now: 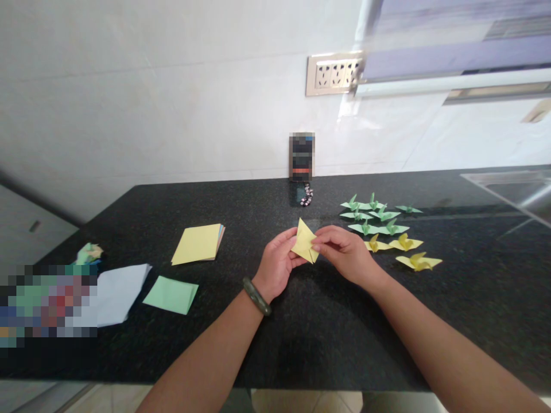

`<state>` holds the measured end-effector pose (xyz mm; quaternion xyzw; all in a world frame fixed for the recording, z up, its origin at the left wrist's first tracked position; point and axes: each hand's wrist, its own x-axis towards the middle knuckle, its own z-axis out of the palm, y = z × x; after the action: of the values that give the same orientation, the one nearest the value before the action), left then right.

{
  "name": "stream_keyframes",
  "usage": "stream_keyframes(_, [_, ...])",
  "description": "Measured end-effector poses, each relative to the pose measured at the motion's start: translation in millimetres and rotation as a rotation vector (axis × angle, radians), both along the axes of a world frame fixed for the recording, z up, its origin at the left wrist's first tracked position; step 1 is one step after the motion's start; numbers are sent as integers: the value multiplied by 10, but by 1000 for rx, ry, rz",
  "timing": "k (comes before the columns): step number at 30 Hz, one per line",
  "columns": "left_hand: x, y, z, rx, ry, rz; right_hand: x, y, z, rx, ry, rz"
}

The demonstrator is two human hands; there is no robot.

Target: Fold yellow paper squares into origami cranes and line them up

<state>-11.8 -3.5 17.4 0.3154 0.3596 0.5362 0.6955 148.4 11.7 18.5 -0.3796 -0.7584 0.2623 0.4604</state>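
A folded piece of yellow origami paper point(303, 241), shaped roughly like a kite with its point up, is held between both hands above the counter. My left hand point(279, 261) grips its left side, thumb in front and fingers behind. On the right edge, the fingertips of my right hand point(344, 249) pinch the paper. Just right of my right hand stand several green paper cranes point(373, 213) in rows, with yellow paper cranes point(405, 242) nearer to me.
Left of my hands lie a stack of yellow-topped paper point(196, 244), a green sheet point(171, 295) and a white packet point(116, 292). A phone point(302, 158) with a beaded strap point(307, 195) leans on the wall. The dark counter point(275, 355) has a sink point(512, 192) at far right.
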Motion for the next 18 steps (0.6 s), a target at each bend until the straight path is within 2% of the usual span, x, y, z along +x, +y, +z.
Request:
stream_keyframes(2, [2, 7, 0, -38, -79, -55, -3, -2, -5, 12, -7, -2])
stream_keyframes(5, [-4, 17, -4, -81, -80, -99, 0, -8, 3, 48, -44, -1])
stream_keyframes(13, [3, 2, -35, -43, 72, -107, 47, -4, 47, 364, -374, 38])
stream_keyframes(18, [7, -8, -23, -51, -33, -115, 57, -2, 91, 448, -434, 95])
